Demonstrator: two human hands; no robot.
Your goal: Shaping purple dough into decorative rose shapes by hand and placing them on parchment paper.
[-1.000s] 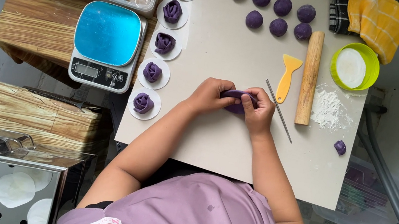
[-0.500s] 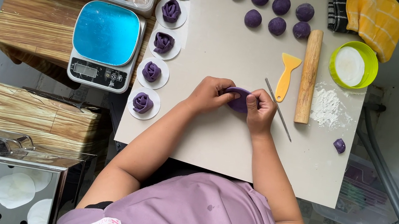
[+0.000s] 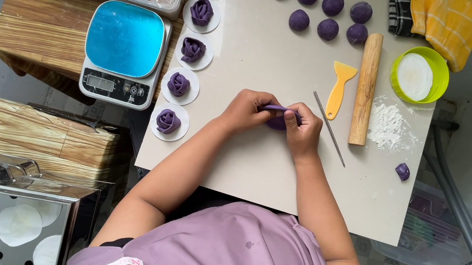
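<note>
I see a purple dough piece (image 3: 277, 117) pinched between both hands just above the tabletop (image 3: 255, 168), near its middle. A thin flap of it runs left to right across the top, so its long axis lies sideways in my view; the rest is a soft, matte lump half hidden by the fingers. The left hand (image 3: 247, 110) has its fingers curled and pressed on the left end of the dough. The right hand (image 3: 302, 129) has its thumb and fingers closed on the right end, so both are pinching, not spread.

Just right of the hands lies a thin metal rod (image 3: 329, 129), slanting away toward the lower right. Beside it is a yellow plastic scraper (image 3: 339, 91), then a smooth wooden rolling pin (image 3: 366, 89) standing lengthwise, with a patch of white flour (image 3: 392, 125) next to it. A small purple scrap (image 3: 402, 172) sits near the right edge. A green bowl (image 3: 437, 61) of flour is at the top right.

At the top are seven round, smooth dough balls (image 3: 323, 8). Along the left edge runs a column of five rose-shaped dough buns (image 3: 188, 49), each on a white paper round. Left of them is a scale (image 3: 123, 51) with a glossy blue top.
</note>
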